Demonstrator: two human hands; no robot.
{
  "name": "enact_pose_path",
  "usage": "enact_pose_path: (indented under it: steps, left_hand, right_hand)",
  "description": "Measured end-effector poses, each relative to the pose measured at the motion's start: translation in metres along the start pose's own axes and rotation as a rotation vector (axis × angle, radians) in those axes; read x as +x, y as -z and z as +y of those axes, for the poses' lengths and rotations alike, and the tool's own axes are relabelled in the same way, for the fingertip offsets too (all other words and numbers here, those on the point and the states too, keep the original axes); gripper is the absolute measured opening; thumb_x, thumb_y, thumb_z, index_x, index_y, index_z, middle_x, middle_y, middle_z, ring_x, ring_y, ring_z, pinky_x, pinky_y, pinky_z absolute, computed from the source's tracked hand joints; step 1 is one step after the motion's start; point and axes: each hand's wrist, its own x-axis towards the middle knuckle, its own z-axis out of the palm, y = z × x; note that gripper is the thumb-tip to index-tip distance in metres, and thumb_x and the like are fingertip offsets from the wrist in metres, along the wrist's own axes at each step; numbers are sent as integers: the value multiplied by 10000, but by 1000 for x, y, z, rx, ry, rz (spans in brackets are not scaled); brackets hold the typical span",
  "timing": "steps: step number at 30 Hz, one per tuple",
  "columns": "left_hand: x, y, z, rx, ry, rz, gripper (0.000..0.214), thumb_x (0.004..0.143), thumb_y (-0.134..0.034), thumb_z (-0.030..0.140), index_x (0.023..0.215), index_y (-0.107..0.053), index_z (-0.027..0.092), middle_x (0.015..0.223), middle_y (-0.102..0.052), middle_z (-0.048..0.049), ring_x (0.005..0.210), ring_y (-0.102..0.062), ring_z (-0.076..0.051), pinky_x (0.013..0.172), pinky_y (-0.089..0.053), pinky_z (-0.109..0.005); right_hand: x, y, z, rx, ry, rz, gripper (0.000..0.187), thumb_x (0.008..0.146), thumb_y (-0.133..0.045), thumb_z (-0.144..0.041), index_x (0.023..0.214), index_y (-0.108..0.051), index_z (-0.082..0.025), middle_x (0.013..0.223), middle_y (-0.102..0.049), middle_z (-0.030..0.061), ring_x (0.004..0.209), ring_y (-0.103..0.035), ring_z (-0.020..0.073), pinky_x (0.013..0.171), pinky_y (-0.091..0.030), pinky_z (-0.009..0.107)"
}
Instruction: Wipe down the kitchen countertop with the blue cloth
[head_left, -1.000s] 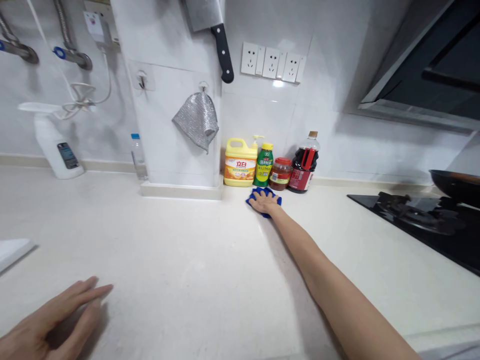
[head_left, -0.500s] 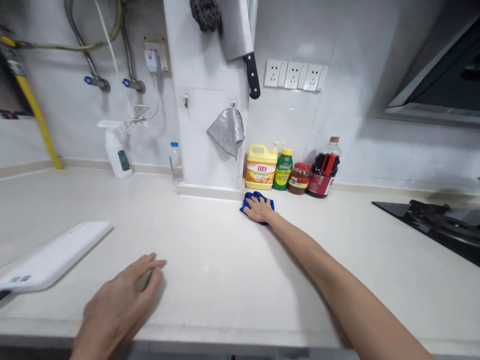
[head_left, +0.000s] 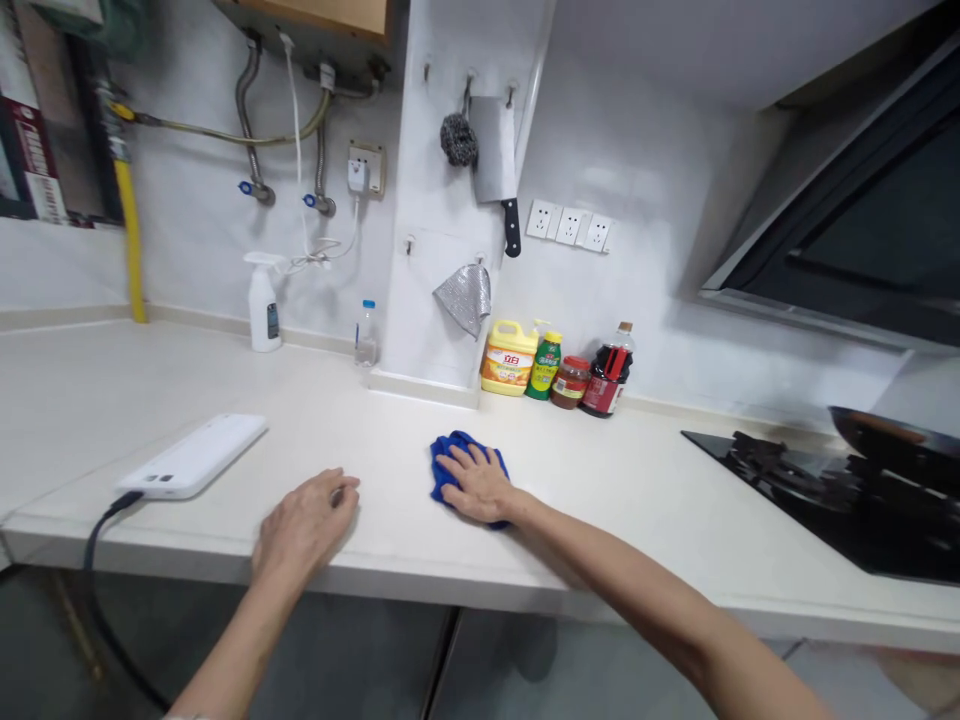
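Right hand (head_left: 480,484) flat on blue cloth (head_left: 448,462), left hand (head_left: 304,522) resting on white countertop (head_left: 637,500)

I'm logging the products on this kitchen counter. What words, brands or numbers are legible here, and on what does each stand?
"立白": on the label of the yellow jug.
Labels on the green bottle, red-lidded jar, dark bottle and white spray bottle: too small to read.
Print on the wall poster at far left: blurred, unreadable.
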Motion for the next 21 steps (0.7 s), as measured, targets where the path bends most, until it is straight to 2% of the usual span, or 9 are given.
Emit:
enact_pose_path:
  steps: [4, 8, 11, 17, 21]
  left_hand:
    - [3, -5, -4, 21, -15, 38, 409, 902, -371, 338, 1137, -695, 253, 1393, -570, -57, 1227, -566, -301, 1042, -448, -439]
    - [2, -3, -7, 48, -42, 59, 413, 900, -366, 335, 1134, -697, 257, 1361, -599, -40, 1207, -583, -261, 1036, -446, -357]
    - [-3, 0, -6, 64, -51, 29, 418, 891, -363, 317, 1158, -681, 270, 1351, -607, -40, 1170, -604, -271, 1008, -464, -383]
    - [-2, 1, -4, 213, -106, 2, 465, 879, -342, 259, 1247, -626, 251, 1329, -614, -85, 1148, -608, -300, 997, -457, -460]
    - [10, 7, -13, 252, -129, -42, 441, 844, -423, 321, 1213, -663, 296, 1151, -699, -99, 1074, -633, -338, 956, -459, -493]
  right_hand:
    - [-22, -5, -44, 33, 70, 5, 672, 959, -352, -572, 1549, -282, -260, 1633, -190, 86, 1477, -130, 405, 1161, -71, 643]
    - [-46, -4, -59, 50, 184, -6, 631, 982, -320, -542, 1553, -268, -278, 1636, -180, 77, 1489, -112, 374, 1174, -53, 624]
    - [-71, 3, -47, 63, 254, -29, 592, 998, -295, -501, 1554, -262, -300, 1636, -188, 53, 1497, -108, 335, 1188, -48, 594]
    - [-136, 9, 7, 108, 364, -78, 583, 987, -365, -459, 1548, -252, -344, 1633, -205, 13, 1509, -88, 273, 1205, -18, 558]
    - [-161, 5, 31, 86, 416, -93, 617, 974, -428, -395, 1554, -227, -330, 1636, -194, 29, 1509, -75, 285, 1195, -28, 590]
